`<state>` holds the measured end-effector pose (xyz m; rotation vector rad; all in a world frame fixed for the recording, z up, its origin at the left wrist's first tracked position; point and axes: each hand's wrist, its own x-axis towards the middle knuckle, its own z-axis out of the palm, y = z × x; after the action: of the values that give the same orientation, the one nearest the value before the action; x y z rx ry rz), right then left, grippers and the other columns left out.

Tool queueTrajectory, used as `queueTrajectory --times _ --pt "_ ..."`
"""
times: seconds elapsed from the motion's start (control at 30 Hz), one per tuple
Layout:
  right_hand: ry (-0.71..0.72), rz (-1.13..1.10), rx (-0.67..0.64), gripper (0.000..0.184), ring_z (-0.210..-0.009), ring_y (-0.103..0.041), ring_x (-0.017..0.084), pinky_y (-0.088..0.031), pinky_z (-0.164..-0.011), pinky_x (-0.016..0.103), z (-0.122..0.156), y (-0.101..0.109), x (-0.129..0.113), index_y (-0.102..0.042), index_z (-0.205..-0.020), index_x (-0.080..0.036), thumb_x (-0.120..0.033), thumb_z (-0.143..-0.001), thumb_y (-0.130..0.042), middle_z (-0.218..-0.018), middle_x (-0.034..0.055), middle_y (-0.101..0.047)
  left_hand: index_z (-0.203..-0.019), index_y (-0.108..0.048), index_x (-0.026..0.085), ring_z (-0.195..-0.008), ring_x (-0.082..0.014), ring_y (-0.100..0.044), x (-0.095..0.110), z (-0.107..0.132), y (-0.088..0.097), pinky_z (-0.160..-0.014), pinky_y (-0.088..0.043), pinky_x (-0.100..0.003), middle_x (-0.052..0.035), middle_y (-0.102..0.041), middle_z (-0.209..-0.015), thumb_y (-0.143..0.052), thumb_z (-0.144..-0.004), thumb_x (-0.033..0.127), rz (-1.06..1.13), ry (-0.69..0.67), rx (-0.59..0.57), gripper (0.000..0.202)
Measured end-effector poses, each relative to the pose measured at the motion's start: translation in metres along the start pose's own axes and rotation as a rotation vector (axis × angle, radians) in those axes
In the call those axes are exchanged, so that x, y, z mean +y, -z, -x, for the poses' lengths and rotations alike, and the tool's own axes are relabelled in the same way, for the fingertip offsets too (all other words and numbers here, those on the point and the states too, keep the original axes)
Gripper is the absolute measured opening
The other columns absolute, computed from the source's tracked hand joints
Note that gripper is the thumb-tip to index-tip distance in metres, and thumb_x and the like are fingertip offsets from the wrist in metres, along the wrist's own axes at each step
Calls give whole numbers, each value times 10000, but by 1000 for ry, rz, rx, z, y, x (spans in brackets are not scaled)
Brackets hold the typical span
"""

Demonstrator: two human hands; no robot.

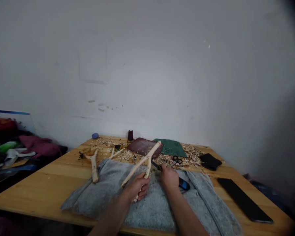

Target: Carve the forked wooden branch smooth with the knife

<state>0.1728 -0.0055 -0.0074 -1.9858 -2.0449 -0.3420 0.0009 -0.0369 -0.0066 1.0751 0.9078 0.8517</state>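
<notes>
My left hand [137, 186] grips a peeled, pale forked branch [142, 161] low on its stem, over a grey folded cloth [100, 196]. My right hand [169, 177] is shut on a carving knife [156, 165], whose dark blade points up and left at the fork. Its black and blue handle [184, 184] juts out past my hand. The blade appears to touch the branch or sit very close to it. A second peeled forked stick [94, 167] lies on the cloth's far left edge.
Wood shavings [186, 157] cover the far part of the wooden table [51, 183], around a dark red leather pad [144, 147], a green mat [170, 147] and scissors [177, 160]. A black pouch [210, 161] and long black strip [244, 200] lie right. A white wall stands behind.
</notes>
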Motion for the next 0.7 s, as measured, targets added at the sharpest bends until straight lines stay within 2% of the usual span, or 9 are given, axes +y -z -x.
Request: queueTrajectory --times 0.1,0.23,0.43,0.53,0.63,0.7 --pt "65 -26 18 204 -857 -644 205 -383 -696 274 2 -1 0 -624 -1014 -209 -154 -903 -462 -915 78 -676 -788 -423 250 -276 -33 -254 0 2 0 -311 -143 -159 136 -400 -457 -634 -688 385 14 -1 8 270" --pt "200 -82 15 183 -860 -634 191 -373 -715 267 11 0 -13 -628 -977 -219 -161 -904 -472 -897 59 -671 -771 -426 247 -272 -37 -263 -1 0 0 -307 -154 -163 130 -400 -444 -645 -681 368 21 1 16 266" --pt "204 -84 -45 252 -847 -647 214 -382 -704 287 16 3 -22 -637 -1019 -245 -121 -894 -456 -907 57 -685 -717 -405 255 -263 -52 -240 -5 -2 1 -278 -139 -181 115 -397 -416 -628 -653 362 17 15 31 256" --pt "236 -52 -49 281 -850 -650 228 -388 -707 299 10 6 -23 -646 -1007 -247 -88 -872 -457 -902 64 -689 -724 -419 256 -263 -48 -231 -7 -2 5 -283 -141 -186 114 -389 -423 -633 -656 370 96 46 21 252" --pt "301 -23 21 257 -880 -639 230 -389 -734 301 -5 8 -16 -640 -1002 -240 -98 -872 -469 -924 77 -683 -740 -435 253 -273 -44 -216 -5 1 8 -288 -131 -180 117 -367 -423 -628 -665 329 153 70 6 221" --pt "216 2 26 248 -861 -643 228 -389 -721 296 -19 7 -6 -632 -1021 -227 -108 -884 -463 -911 84 -682 -773 -452 255 -273 -44 -201 -2 3 7 -278 -125 -175 120 -366 -431 -633 -668 329 170 65 -17 222"
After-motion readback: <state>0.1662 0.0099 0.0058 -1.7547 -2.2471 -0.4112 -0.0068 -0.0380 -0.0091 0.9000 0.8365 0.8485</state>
